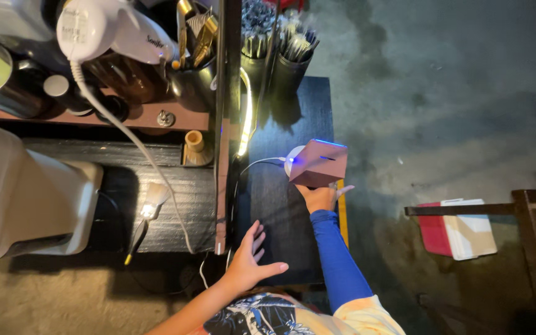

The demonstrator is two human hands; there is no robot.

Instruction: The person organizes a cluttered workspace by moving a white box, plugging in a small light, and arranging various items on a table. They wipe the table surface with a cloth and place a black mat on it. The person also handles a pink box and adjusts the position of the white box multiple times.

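R hand point(321, 197) grips one pinkish box point(319, 162) from below, tilted, long axis running twd far-right corner of black tabletop point(274, 211), its underside hidden, w/ one white round device point(293, 160) half-hidden behind; L hand point(248, 262) spread wide, flat by near-left edge.
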